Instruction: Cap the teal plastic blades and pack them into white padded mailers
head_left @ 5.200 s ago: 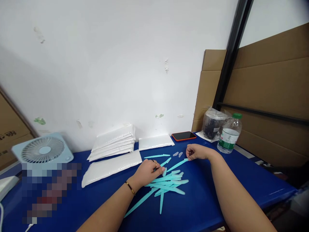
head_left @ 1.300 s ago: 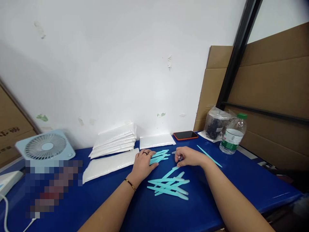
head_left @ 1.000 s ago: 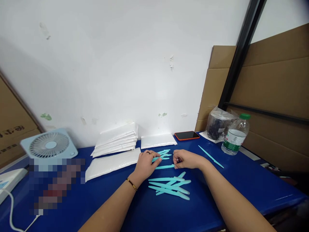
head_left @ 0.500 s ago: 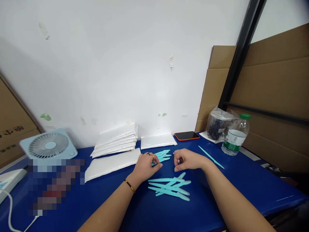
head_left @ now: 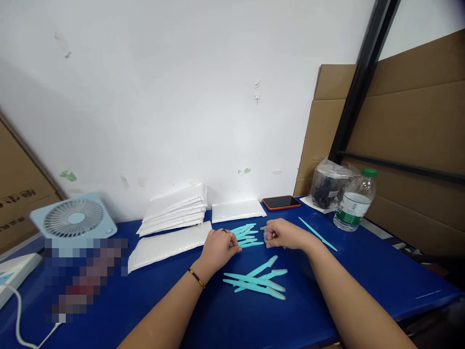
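My left hand [head_left: 220, 247] is closed, its thumb and fingertips pinching the handle end of a turquoise eyebrow razor [head_left: 252, 244] whose tip points right. Just behind it lies a back pile of similar razors [head_left: 245, 231], partly hidden by my fingers. My right hand [head_left: 283, 234] is closed in a pinch beside small translucent caps [head_left: 265, 234]; what its fingers hold is hidden. In front of both hands, several capped razors [head_left: 259, 280] lie crossed on the blue table [head_left: 221, 320]. Beyond my right wrist rests a single turquoise razor [head_left: 317, 233].
Stacked white packets [head_left: 172, 208] and a long white packet [head_left: 167, 246] lie left. Against the wall are another white packet [head_left: 238, 211] and an orange-edged phone [head_left: 281, 202]. A water bottle [head_left: 354, 206] and bagged dark object [head_left: 325, 189] stand right; a blue fan [head_left: 74, 217] sits far left.
One razor has left the front pile and now extends from my left hand by the back pile. My right hand has shifted slightly right and back, beside the caps.
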`<state>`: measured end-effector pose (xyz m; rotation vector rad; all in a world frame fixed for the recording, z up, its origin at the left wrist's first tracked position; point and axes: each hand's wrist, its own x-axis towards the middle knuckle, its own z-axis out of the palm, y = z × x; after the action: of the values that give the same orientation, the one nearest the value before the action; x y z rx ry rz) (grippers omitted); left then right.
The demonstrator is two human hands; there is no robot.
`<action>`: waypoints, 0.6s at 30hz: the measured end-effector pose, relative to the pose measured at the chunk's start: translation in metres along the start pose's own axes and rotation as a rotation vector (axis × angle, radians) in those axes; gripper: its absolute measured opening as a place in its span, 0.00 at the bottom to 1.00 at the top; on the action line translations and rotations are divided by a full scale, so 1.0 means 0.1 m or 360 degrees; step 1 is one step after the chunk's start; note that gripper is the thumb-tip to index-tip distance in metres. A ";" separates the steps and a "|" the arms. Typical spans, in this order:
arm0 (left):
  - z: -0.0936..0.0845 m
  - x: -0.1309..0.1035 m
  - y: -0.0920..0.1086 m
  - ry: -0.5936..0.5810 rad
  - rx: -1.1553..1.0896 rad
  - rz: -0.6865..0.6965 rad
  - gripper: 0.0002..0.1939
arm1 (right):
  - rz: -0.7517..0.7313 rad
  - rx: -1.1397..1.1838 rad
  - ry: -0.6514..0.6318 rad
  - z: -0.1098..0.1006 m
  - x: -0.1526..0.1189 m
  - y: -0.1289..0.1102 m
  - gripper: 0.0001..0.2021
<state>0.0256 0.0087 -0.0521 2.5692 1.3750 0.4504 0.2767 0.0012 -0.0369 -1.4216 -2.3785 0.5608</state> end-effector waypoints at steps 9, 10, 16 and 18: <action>-0.01 -0.09 0.08 0.0032 -0.0114 0.0058 0.12 | -0.0098 0.0050 -0.0477 0.07 -0.01 -0.01 0.14; 0.01 -0.12 0.12 -0.0047 -0.0144 0.0124 0.13 | -0.0107 0.0029 -0.0506 0.11 0.00 -0.04 0.14; 0.08 -0.13 0.18 -0.0207 -0.0055 0.0237 0.08 | -0.0167 -0.0020 -0.0364 0.14 0.03 -0.09 0.09; 0.07 -0.10 0.12 -0.0130 0.0007 0.0167 0.07 | -0.0105 -0.0022 -0.0237 0.08 0.01 -0.03 0.07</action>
<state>0.0325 -0.0069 -0.0570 2.6410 1.2204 0.3543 0.2702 -0.0007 -0.0420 -1.3440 -2.5392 0.6556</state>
